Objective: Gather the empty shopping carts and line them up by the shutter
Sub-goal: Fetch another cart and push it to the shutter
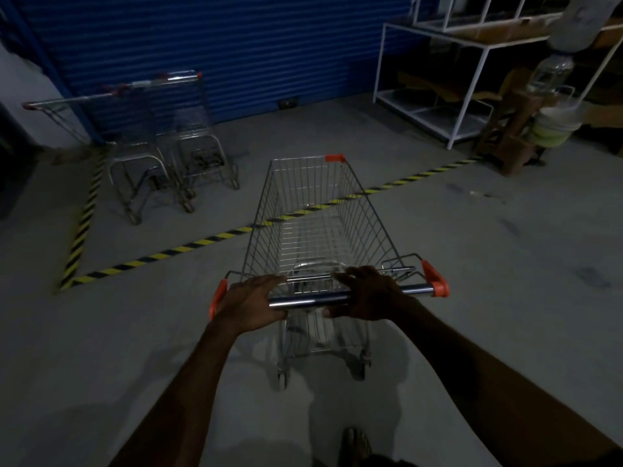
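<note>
Your left hand (251, 299) and right hand (367, 294) both grip the handle (313, 301) of the empty cart (364, 210). It stands on the floor (472, 264), front over the striped tape (202, 242). This looks like the bringing-in step. Next, I think, steer left, beside the parked carts (161, 129) at the shutter (236, 45).

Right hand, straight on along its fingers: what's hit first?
Likely the wire rear flap of the cart, just past the handle bar that the right hand grips; depth there is unclear.
</note>
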